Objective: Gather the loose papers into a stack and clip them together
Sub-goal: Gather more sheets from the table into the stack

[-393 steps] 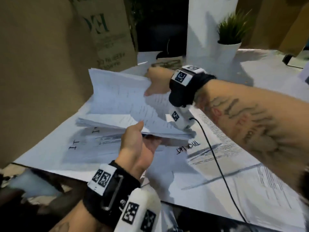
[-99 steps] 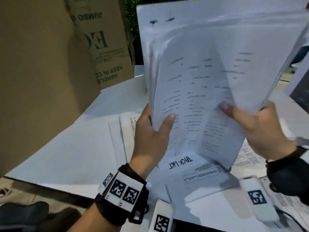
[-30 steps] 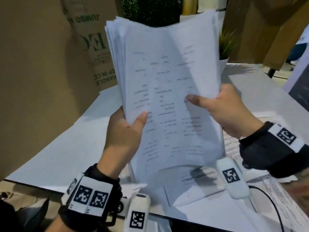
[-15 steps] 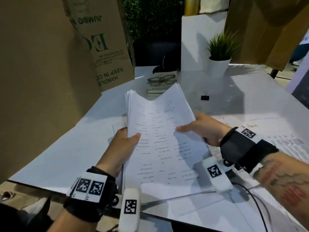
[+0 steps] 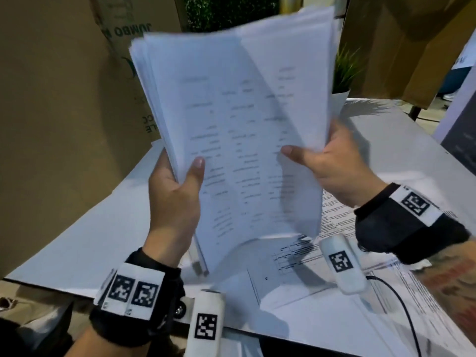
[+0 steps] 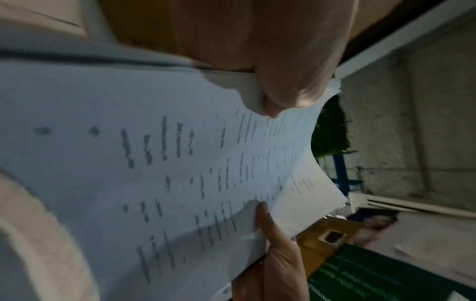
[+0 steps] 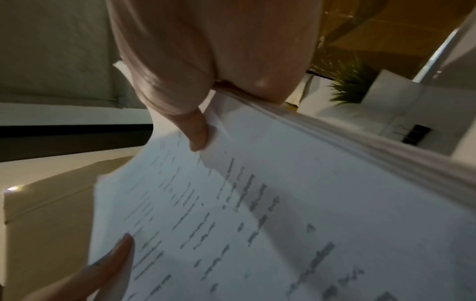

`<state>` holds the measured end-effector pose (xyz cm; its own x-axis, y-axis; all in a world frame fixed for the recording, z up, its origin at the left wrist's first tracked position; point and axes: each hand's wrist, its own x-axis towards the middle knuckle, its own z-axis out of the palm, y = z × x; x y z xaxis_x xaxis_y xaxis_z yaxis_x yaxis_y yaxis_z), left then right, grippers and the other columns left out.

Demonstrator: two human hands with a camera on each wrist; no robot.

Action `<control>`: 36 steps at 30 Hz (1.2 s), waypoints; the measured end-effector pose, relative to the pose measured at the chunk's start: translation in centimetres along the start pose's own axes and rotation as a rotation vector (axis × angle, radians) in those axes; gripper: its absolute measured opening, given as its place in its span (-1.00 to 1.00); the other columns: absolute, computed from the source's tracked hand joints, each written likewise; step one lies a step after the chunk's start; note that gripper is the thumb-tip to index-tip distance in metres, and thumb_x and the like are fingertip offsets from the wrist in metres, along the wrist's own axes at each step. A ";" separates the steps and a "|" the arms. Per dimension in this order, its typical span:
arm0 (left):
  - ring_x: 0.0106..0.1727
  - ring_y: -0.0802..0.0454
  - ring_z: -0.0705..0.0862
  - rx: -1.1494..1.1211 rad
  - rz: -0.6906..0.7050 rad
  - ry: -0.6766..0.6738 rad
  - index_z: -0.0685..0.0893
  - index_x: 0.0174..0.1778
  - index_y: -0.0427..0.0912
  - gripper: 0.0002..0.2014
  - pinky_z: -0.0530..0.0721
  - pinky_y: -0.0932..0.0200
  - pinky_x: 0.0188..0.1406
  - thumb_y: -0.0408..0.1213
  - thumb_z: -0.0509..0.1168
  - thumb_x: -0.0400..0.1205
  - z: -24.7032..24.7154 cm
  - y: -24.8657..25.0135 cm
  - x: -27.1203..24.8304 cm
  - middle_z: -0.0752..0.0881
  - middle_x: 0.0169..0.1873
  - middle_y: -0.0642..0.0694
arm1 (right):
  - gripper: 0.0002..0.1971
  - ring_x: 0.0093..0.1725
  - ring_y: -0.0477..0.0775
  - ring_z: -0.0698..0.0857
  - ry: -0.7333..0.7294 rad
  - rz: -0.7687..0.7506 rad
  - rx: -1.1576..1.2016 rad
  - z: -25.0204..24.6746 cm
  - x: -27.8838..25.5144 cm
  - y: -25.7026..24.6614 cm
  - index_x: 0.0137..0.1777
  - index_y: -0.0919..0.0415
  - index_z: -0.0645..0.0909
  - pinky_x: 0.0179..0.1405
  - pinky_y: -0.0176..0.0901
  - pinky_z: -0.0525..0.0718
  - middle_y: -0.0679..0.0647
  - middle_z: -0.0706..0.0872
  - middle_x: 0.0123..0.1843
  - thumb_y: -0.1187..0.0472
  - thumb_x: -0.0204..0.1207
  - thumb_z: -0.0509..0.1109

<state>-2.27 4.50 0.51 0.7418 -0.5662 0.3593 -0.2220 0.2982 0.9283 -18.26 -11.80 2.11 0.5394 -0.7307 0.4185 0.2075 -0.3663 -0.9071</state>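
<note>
Stack (image 5: 239, 130) in both hands hides plant (image 5: 343, 70); clip (image 7: 416, 134) probably on table.

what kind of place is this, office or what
Likely a makeshift desk in a storage or packing area, not a proper office: a white table strewn with printed sheets, big cardboard boxes standing close beside it, and a small potted plant.

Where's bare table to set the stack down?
Bare table lies left of the left hand, bordered by the cardboard box. More behind the right hand, near the potted plant. Crowded lower right: loose sheets under the paper stack.
</note>
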 end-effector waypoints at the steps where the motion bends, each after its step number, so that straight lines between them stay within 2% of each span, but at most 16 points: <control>1: 0.27 -0.07 0.77 0.016 0.106 0.010 0.62 0.29 -0.01 -0.73 0.75 -0.18 0.27 -0.24 0.34 0.67 0.4 0.7 -0.1 0.78 0.22 -0.04 | -0.56 -0.11 -0.32 0.80 0.029 -0.054 -0.006 -0.2 0.2 -0.7 0.07 0.00 0.57 -0.04 -0.31 0.75 -0.37 0.84 -0.17 0.53 0.42 0.54; 3: 0.33 -0.04 0.71 0.035 0.287 0.008 0.52 0.33 -0.05 -0.69 0.71 -0.14 0.34 -0.32 0.32 0.69 1.2 1.6 -0.5 0.71 0.24 -0.02 | -0.45 0.09 -0.27 0.78 0.063 -0.146 0.009 -0.9 0.2 -1.5 0.31 0.11 0.49 0.06 -0.34 0.73 -0.26 0.83 0.07 0.56 0.42 0.53; 5: 0.31 0.10 0.68 0.053 0.378 0.007 0.41 0.41 -0.19 -0.61 0.70 0.02 0.31 -0.46 0.31 0.70 1.8 1.6 -0.9 0.66 0.22 0.08 | -0.21 0.36 -0.01 0.69 0.091 -0.198 0.002 -1.5 -0.1 -1.9 0.58 0.30 0.28 0.25 -0.17 0.71 0.11 0.67 0.41 0.54 0.39 0.56; 6: 0.29 0.21 0.67 0.046 0.383 0.014 0.35 0.46 -0.22 -0.55 0.69 0.14 0.27 -0.53 0.31 0.69 1.9 1.2 -1.2 0.65 0.22 0.20 | -0.15 0.40 0.10 0.67 0.100 -0.188 -0.005 -1.8 -0.4 -1.6 0.60 0.35 0.25 0.32 -0.05 0.70 0.23 0.62 0.46 0.53 0.35 0.58; 8: 0.25 0.35 0.68 0.032 0.325 0.022 0.30 0.52 -0.26 -0.44 0.66 0.32 0.19 -0.58 0.34 0.65 1.9 -0.1 -1.9 0.63 0.24 0.31 | -0.33 0.24 0.09 0.76 0.102 -0.064 0.035 -2.0 -1.6 -0.8 0.41 0.30 0.52 0.32 0.11 0.72 0.16 0.77 0.27 0.47 0.28 0.64; 10: 0.19 0.37 0.72 0.037 0.207 0.015 0.41 0.47 -0.17 -0.46 0.69 0.37 0.10 -0.44 0.44 0.60 1.8 -1.3 -3.0 0.70 0.18 0.25 | -0.62 0.04 -0.04 0.84 0.044 0.067 0.047 -2.0 -2.9 0.5 0.08 0.12 0.74 0.25 0.12 0.76 -0.05 0.89 0.01 0.31 0.23 0.63; 12: 0.14 0.27 0.79 0.043 0.066 -0.015 0.63 0.21 0.07 -0.65 0.76 0.27 0.05 -0.19 0.50 0.52 1.6 -2.2 -4.0 0.83 0.02 0.26 | -0.79 -0.05 -0.11 0.85 0.000 0.131 0.021 -2.0 -3.6 1.5 -0.11 0.03 0.81 0.19 0.02 0.79 -0.15 0.90 -0.09 0.22 0.24 0.61; 13: 0.12 0.20 0.82 0.039 -0.001 -0.032 0.69 0.08 0.10 -0.74 0.79 0.16 0.07 -0.13 0.49 0.49 1.6 -2.4 -4.2 0.86 -0.02 0.27 | -0.83 -0.07 -0.12 0.86 -0.004 0.143 0.022 -1.9 -3.5 1.6 -0.13 0.02 0.81 0.14 -0.02 0.80 -0.16 0.90 -0.12 0.22 0.28 0.60; 15: 0.08 0.20 0.83 0.072 -0.004 -0.047 0.73 -0.01 0.10 -0.85 0.82 0.07 0.10 -0.17 0.47 0.54 1.4 -2.3 -4.2 0.86 -0.01 0.30 | -0.86 -0.10 -0.12 0.86 -0.001 0.131 0.028 -1.9 -3.1 1.1 -0.11 0.04 0.80 0.05 -0.11 0.79 -0.17 0.90 -0.15 0.22 0.34 0.59; 18: 0.01 0.32 0.82 0.107 0.100 -0.037 0.70 0.00 0.10 -0.81 0.81 0.27 0.01 -0.28 0.47 0.56 1.4 -1.4 -3.7 0.83 -0.10 0.44 | -0.88 -0.10 -0.17 0.86 0.006 0.099 0.039 -2.0 -2.5 0.1 -0.08 0.05 0.77 0.02 -0.22 0.80 -0.22 0.89 -0.17 0.24 0.40 0.57; 20: -0.01 0.36 0.81 0.104 0.125 -0.018 0.66 0.00 0.12 -0.78 0.79 0.37 -0.07 -0.25 0.48 0.52 1.3 -1.6 -3.7 0.81 -0.13 0.47 | -0.88 -0.10 -0.15 0.86 0.020 0.118 0.012 -2.1 -2.7 0.3 -0.10 0.05 0.78 0.04 -0.16 0.81 -0.19 0.89 -0.17 0.30 0.45 0.56; 25: -0.13 0.47 0.77 0.136 0.035 0.025 0.63 -0.01 0.11 -0.75 0.76 0.46 -0.23 -0.11 0.48 0.44 1.3 -2.5 -4.3 0.80 -0.21 0.42 | -0.87 0.02 -0.04 0.86 -0.017 0.250 -0.104 -1.4 -4.1 1.5 -0.06 0.01 0.77 0.21 0.03 0.78 -0.07 0.88 0.01 0.25 0.47 0.58; 29: -0.10 0.32 0.73 0.219 -0.011 -0.015 0.64 0.14 -0.07 -0.80 0.63 0.30 -0.21 -0.27 0.43 0.62 1.3 -1.7 -2.6 0.73 -0.08 0.27 | -0.73 0.12 0.01 0.84 -0.039 0.294 -0.152 -1.9 -3.0 1.0 0.19 0.14 0.75 0.23 0.01 0.76 -0.02 0.87 0.11 0.16 0.50 0.57; 33: 0.09 -0.07 0.81 0.237 -0.239 -0.153 0.70 0.28 -0.08 -0.77 0.74 -0.05 0.13 -0.28 0.34 0.70 -0.1 -2.2 -0.4 0.83 0.11 0.01 | -0.73 0.08 0.20 0.84 -0.147 0.437 -0.230 -1.2 -1.6 2.4 0.20 0.29 0.76 0.19 0.13 0.75 0.15 0.87 0.10 0.25 0.52 0.54; 34: 0.09 -0.09 0.81 0.271 -0.267 -0.162 0.70 0.28 -0.06 -0.77 0.74 -0.06 0.12 -0.28 0.32 0.72 -0.6 -2.7 -0.3 0.83 0.11 0.00 | -0.73 0.07 0.24 0.83 -0.184 0.482 -0.259 -0.6 -1.2 3.1 0.18 0.33 0.76 0.19 0.11 0.74 0.19 0.86 0.10 0.25 0.52 0.54; 36: 0.00 -0.01 0.78 0.366 -0.270 -0.166 0.67 0.25 -0.03 -0.80 0.70 0.12 -0.10 -0.27 0.27 0.74 -1.4 -3.7 -0.7 0.81 0.03 0.06 | -0.71 0.09 0.25 0.81 -0.240 0.556 -0.306 0.8 -0.4 4.6 0.17 0.37 0.75 0.19 0.08 0.73 0.21 0.84 0.11 0.25 0.50 0.55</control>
<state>-1.08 4.83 -3.29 0.6990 -0.7102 0.0832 -0.2656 -0.1499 0.9523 -16.92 -12.71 -2.27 0.6728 -0.7224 -0.1599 -0.3743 -0.1458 -0.9158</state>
